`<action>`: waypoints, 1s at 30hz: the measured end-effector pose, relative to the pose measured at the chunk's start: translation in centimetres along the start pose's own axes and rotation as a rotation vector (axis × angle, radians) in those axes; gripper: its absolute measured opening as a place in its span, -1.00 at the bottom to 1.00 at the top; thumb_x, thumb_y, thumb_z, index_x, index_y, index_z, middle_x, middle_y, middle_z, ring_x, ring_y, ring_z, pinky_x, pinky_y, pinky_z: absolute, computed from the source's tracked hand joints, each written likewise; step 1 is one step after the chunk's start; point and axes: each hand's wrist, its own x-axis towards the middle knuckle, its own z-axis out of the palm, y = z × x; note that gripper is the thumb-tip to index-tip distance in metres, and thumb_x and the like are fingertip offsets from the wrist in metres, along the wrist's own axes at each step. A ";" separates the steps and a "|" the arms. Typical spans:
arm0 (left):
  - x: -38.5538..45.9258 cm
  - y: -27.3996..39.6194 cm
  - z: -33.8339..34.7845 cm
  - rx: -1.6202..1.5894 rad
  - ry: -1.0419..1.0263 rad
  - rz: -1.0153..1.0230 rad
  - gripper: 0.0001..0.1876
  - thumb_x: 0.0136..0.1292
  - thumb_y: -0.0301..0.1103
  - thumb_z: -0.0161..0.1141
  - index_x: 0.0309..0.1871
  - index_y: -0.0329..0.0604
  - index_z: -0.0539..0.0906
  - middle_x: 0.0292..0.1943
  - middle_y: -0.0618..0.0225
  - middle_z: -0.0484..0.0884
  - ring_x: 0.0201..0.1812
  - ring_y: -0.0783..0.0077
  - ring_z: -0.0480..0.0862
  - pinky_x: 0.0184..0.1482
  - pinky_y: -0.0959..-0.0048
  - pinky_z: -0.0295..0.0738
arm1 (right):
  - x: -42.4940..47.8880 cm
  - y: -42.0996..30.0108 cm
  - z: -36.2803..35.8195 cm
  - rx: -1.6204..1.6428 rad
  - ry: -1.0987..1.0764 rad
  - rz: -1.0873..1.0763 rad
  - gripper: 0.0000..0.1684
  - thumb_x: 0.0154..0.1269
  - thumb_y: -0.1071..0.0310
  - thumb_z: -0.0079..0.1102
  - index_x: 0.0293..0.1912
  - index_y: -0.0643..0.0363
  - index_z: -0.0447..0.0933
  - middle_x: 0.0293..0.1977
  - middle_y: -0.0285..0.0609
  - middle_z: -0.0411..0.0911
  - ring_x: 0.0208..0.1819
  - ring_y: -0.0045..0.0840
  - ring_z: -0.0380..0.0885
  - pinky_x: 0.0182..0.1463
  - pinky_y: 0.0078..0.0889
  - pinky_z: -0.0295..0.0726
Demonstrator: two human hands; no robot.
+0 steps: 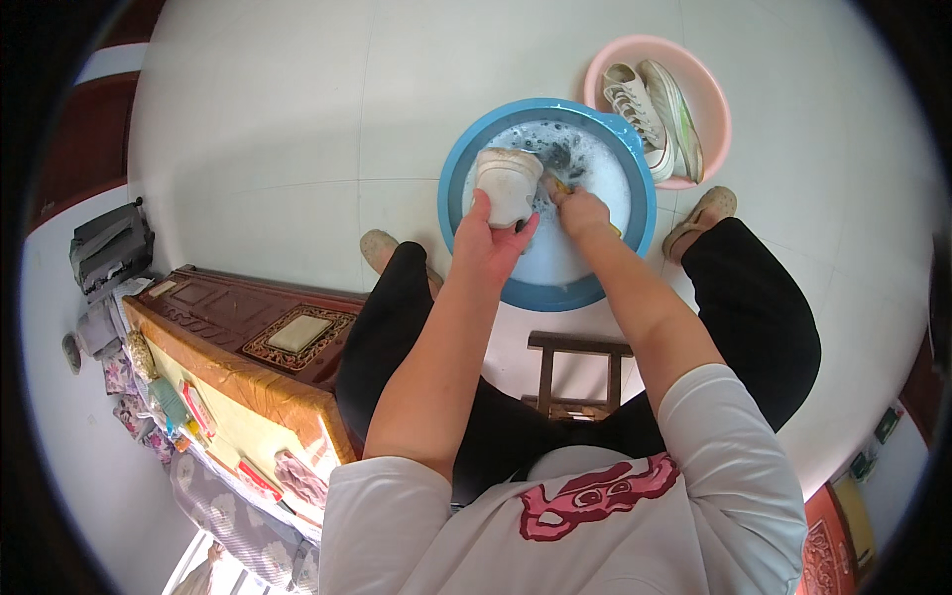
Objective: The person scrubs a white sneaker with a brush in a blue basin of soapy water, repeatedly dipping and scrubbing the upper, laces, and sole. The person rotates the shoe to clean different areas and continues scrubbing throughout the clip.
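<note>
A blue plastic basin (pixel 455 245) of soapy water (pixel 554 260) stands on the floor before me. Over it, my left hand (pixel 489 236) grips a white shoe (pixel 509 186), thumb on one side and fingers on the other. Close to the shoe's right side, my right hand (pixel 582 213) is closed around a yellow-handled tool (pixel 616 230), probably a scrubbing brush; most of it is hidden by the hand and foam. White suds cover much of the water, with a darker gap (pixel 563 158) in the foam beyond my right hand.
Touching the blue basin at the far right, a pink basin (pixel 718 111) holds a pair of white lace-up shoes (pixel 634 103). A wooden stool (pixel 580 343) is between my legs. To my left stands a carved wooden table (pixel 223 316) with cloth and packets on top.
</note>
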 end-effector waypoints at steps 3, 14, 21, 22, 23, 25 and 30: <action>0.4 -0.6 0.1 -0.014 0.012 0.010 -0.51 0.51 -0.07 -0.09 0.38 -0.09 0.25 0.32 0.21 0.35 0.33 0.14 0.36 0.37 -0.19 0.15 | -1.3 0.4 0.8 0.331 0.026 0.075 -0.49 0.48 -0.05 -0.19 0.34 -0.28 0.35 -0.08 0.07 0.62 0.00 -0.17 0.61 0.04 -0.15 0.54; 1.0 -2.3 -2.4 0.047 -0.080 0.013 -0.52 0.53 0.01 -0.19 0.32 -0.09 0.33 0.23 0.16 0.42 0.23 0.13 0.45 0.25 0.06 0.35 | -16.7 -6.4 -4.8 0.651 0.537 -0.311 -0.40 0.37 0.12 0.07 0.38 -0.34 0.28 -0.53 -0.01 0.48 -0.45 -0.12 0.54 -0.35 -0.10 0.50; 0.5 -5.4 -4.2 -0.037 -0.119 -0.040 -0.49 0.52 0.06 -0.20 0.32 -0.09 0.33 0.23 0.14 0.43 0.22 0.09 0.47 0.29 0.09 0.37 | -18.6 -6.2 -6.4 0.213 0.541 -0.249 -0.43 0.31 0.09 0.13 0.31 -0.47 0.38 -0.52 -0.06 0.44 -0.50 -0.19 0.52 -0.44 -0.16 0.52; 0.8 -5.9 -4.6 -0.044 -0.120 -0.043 -0.48 0.52 0.05 -0.21 0.34 -0.10 0.32 0.24 0.14 0.42 0.22 0.10 0.47 0.29 0.11 0.37 | -18.4 -6.2 -6.2 0.166 0.545 -0.249 -0.43 0.31 0.08 0.13 0.31 -0.49 0.38 -0.51 -0.06 0.45 -0.49 -0.20 0.53 -0.44 -0.17 0.52; 1.0 -6.3 -5.0 -0.052 -0.122 -0.046 -0.48 0.53 0.05 -0.22 0.35 -0.10 0.31 0.25 0.14 0.41 0.23 0.10 0.47 0.30 0.13 0.37 | -18.0 -6.3 -6.2 0.119 0.549 -0.251 -0.43 0.31 0.08 0.12 0.30 -0.51 0.37 -0.51 -0.05 0.45 -0.49 -0.20 0.54 -0.45 -0.17 0.53; 2.2 -6.7 -6.3 -0.046 -0.132 -0.037 -0.50 0.52 0.02 -0.15 0.34 -0.08 0.30 0.21 0.19 0.43 0.19 0.16 0.50 0.23 0.17 0.44 | -16.5 -7.3 -6.5 0.120 0.576 -0.208 -0.43 0.31 0.06 0.11 0.31 -0.52 0.36 -0.51 -0.04 0.45 -0.49 -0.18 0.54 -0.44 -0.16 0.53; 2.2 -5.8 -5.5 -0.177 -0.148 -0.021 -0.53 0.51 0.00 -0.12 0.29 -0.13 0.33 0.17 0.19 0.46 0.10 0.17 0.54 0.16 0.20 0.49 | -15.3 -9.0 -6.8 0.167 0.582 -0.169 -0.45 0.33 0.05 0.09 0.30 -0.53 0.36 -0.51 -0.04 0.45 -0.46 -0.16 0.55 -0.40 -0.12 0.54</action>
